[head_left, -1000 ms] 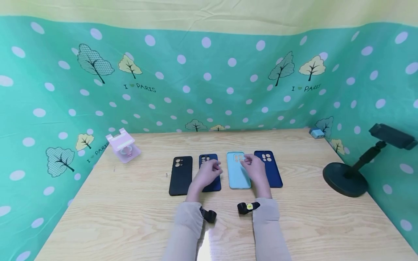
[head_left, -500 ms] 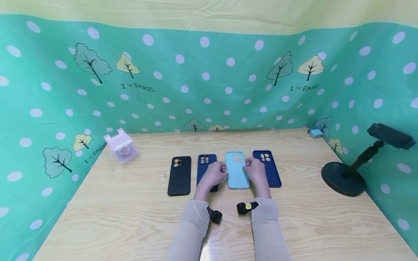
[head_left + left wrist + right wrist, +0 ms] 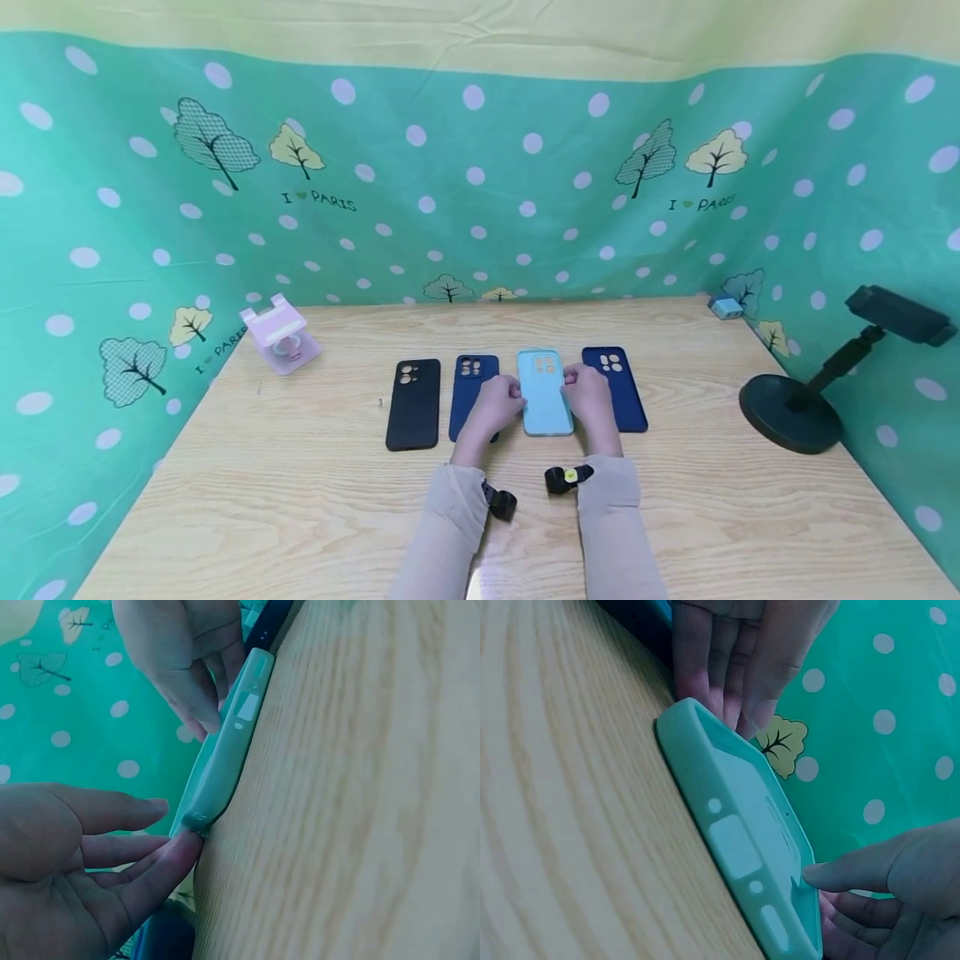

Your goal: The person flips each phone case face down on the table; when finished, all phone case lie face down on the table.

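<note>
A light blue phone case (image 3: 544, 408) lies hollow side up on the wooden table, between my hands. My right hand (image 3: 590, 396) pinches its right edge; in the right wrist view the thumb (image 3: 847, 871) reaches over the rim while the fingers stay outside. Along the left edge, my left hand (image 3: 497, 404) touches the case with its fingertips, and the left wrist view has its thumb (image 3: 127, 812) apart from the case. Part of a dark blue phone case (image 3: 467, 387) shows under the left hand. Another dark blue phone case (image 3: 628, 396) is partly behind the right hand.
Leftmost in the row lies a black phone case (image 3: 414, 408). A pink folding stand (image 3: 285, 337) is at the back left, a small light blue block (image 3: 726, 308) at the back right. On the right stands a black stand with a round base (image 3: 791, 412). Patterned green cloth (image 3: 480, 208) hangs behind.
My left hand has moved right, from over the dark blue case to the light blue case's left edge. My right hand has shifted from over the light blue case to its right edge.
</note>
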The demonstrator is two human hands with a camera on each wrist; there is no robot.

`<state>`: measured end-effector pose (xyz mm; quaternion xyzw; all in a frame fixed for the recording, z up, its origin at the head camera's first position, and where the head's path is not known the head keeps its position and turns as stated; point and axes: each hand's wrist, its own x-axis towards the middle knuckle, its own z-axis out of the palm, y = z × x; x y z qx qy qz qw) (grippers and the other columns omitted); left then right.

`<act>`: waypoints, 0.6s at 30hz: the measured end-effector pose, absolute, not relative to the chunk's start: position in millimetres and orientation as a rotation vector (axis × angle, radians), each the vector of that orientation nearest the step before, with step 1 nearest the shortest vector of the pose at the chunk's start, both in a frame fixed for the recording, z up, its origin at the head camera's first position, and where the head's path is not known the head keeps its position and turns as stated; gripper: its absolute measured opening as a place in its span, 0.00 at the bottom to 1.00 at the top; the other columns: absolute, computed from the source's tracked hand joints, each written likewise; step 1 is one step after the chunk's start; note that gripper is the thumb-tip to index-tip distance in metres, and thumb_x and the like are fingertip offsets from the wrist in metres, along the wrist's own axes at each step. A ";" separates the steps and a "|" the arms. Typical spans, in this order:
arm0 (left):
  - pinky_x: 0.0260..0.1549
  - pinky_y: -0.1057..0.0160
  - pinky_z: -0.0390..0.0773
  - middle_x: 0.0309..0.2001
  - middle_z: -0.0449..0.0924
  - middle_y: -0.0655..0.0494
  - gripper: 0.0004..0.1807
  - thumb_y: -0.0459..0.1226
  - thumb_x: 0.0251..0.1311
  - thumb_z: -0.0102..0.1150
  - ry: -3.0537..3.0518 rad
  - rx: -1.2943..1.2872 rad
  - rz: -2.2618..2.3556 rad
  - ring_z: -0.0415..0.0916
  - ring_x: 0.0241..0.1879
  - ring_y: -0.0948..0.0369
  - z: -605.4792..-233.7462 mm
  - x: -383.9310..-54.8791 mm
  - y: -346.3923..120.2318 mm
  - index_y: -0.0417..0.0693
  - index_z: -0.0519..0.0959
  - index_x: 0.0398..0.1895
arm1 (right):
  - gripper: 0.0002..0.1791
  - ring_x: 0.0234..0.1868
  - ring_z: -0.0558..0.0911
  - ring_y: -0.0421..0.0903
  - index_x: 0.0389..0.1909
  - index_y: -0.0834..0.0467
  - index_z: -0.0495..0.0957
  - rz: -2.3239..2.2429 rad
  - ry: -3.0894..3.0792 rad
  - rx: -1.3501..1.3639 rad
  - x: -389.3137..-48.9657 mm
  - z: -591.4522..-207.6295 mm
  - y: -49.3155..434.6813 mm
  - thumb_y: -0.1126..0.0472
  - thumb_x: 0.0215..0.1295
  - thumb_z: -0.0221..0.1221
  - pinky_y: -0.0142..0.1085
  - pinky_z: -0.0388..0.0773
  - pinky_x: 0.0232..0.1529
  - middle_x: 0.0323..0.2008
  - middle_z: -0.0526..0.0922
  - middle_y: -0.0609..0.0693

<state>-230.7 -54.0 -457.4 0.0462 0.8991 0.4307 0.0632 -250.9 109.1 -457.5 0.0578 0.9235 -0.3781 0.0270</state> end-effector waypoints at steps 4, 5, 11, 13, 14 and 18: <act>0.22 0.70 0.63 0.23 0.66 0.59 0.08 0.29 0.62 0.58 2.718 0.163 1.290 0.64 0.22 0.63 -457.3 -230.4 -56.3 0.41 0.74 0.25 | 0.18 0.47 0.80 0.54 0.56 0.67 0.76 -1.149 2.862 0.166 -249.8 -456.0 108.6 0.69 0.65 0.55 0.45 0.77 0.48 0.45 0.82 0.60; 0.22 0.70 0.63 0.23 0.66 0.59 0.08 0.29 0.61 0.58 2.718 0.169 1.286 0.64 0.22 0.63 -457.2 -230.2 -56.8 0.42 0.73 0.24 | 0.18 0.47 0.80 0.54 0.56 0.67 0.76 -1.149 2.859 0.165 -249.4 -455.4 108.5 0.69 0.65 0.55 0.45 0.77 0.48 0.45 0.82 0.60; 0.21 0.70 0.62 0.22 0.64 0.58 0.11 0.30 0.62 0.58 2.695 0.223 1.288 0.62 0.21 0.63 -458.2 -233.0 -61.2 0.42 0.71 0.22 | 0.18 0.48 0.80 0.54 0.56 0.67 0.76 -1.149 2.843 0.172 -248.7 -454.3 107.8 0.69 0.66 0.55 0.45 0.78 0.49 0.46 0.82 0.60; 0.23 0.70 0.65 0.24 0.68 0.57 0.06 0.31 0.62 0.58 2.677 0.232 1.314 0.66 0.23 0.63 -459.5 -234.1 -63.1 0.38 0.77 0.28 | 0.18 0.48 0.80 0.54 0.56 0.67 0.76 -1.152 2.839 0.176 -249.1 -454.7 107.8 0.70 0.66 0.54 0.45 0.78 0.49 0.46 0.82 0.60; 0.25 0.69 0.69 0.26 0.72 0.57 0.04 0.31 0.62 0.58 2.666 0.227 1.331 0.68 0.25 0.63 -460.2 -234.5 -64.2 0.37 0.80 0.34 | 0.18 0.49 0.80 0.54 0.56 0.67 0.76 -1.153 2.837 0.176 -249.0 -454.7 107.8 0.70 0.66 0.54 0.45 0.78 0.50 0.46 0.82 0.60; 0.37 0.64 0.79 0.39 0.81 0.49 0.19 0.31 0.62 0.59 2.627 0.202 1.385 0.78 0.37 0.60 -462.2 -235.3 -67.4 0.34 0.77 0.57 | 0.18 0.50 0.80 0.54 0.56 0.67 0.76 -1.174 2.819 0.176 -248.4 -455.2 107.6 0.70 0.65 0.55 0.46 0.78 0.50 0.47 0.82 0.61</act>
